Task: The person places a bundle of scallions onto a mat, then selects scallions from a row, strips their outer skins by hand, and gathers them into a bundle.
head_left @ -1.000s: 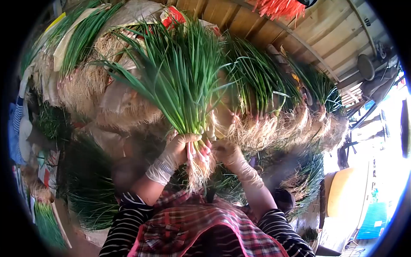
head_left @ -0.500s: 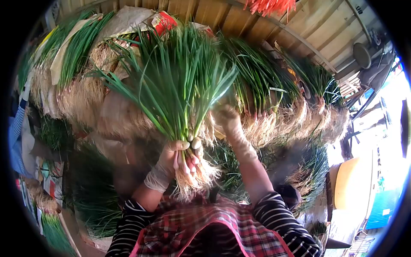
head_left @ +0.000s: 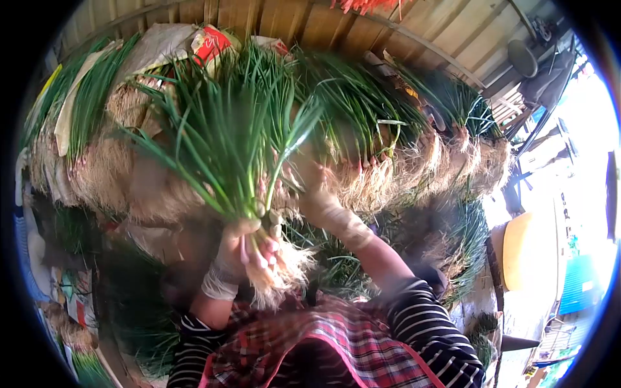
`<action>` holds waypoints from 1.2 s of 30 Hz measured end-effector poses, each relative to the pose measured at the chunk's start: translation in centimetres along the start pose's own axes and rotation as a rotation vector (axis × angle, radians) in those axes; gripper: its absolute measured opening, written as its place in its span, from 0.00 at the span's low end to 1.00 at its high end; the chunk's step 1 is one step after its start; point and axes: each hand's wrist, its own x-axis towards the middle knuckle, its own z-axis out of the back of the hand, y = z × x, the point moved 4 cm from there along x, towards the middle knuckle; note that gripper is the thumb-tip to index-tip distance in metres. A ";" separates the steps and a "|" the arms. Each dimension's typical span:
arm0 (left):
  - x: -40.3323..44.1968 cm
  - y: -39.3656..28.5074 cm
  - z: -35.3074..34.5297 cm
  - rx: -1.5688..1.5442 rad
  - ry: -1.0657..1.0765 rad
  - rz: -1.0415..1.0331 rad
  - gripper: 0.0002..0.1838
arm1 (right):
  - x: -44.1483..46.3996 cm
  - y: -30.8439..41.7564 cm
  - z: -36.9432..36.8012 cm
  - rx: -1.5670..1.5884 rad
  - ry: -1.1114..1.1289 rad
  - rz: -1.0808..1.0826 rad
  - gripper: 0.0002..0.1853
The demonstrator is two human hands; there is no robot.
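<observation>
My left hand (head_left: 228, 255), in a pale glove, is closed round a bunch of spring onions (head_left: 236, 145) just above its pinkish bulbs. The long green leaves fan upward and away from me, while the stringy roots (head_left: 275, 275) hang below the fist. To the right of the bunch, my gloved right hand (head_left: 323, 205) reaches forward beside the stalks and the roots of the pile behind. Its fingers are smeared and partly lost against those roots, so what they touch is unclear.
More spring onions (head_left: 362, 110) lie in a long row at the back, roots toward me. A sack with a red patch (head_left: 212, 44) rests on them near the wooden wall (head_left: 291, 22). Loose greens (head_left: 336, 268) lie below my hands. At right are a yellow object (head_left: 522, 251) and something blue (head_left: 577, 284).
The view has shifted, so the background sits further left. My left hand still grips the bunch. My right hand remains beside the stalks, slightly lower in view, its fingers still blurred.
</observation>
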 end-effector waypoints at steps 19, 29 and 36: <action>3.9 2.1 1.3 -0.056 0.050 0.100 0.19 | 2.0 -14.9 -3.3 0.430 -0.002 -0.568 0.17; 3.6 1.3 1.3 -0.048 0.066 0.038 0.19 | -0.9 -16.2 -1.0 1.178 -0.543 -0.375 0.17; 3.2 1.5 1.0 -0.069 0.039 0.080 0.20 | 2.7 -12.3 0.2 0.081 -0.088 -0.584 0.07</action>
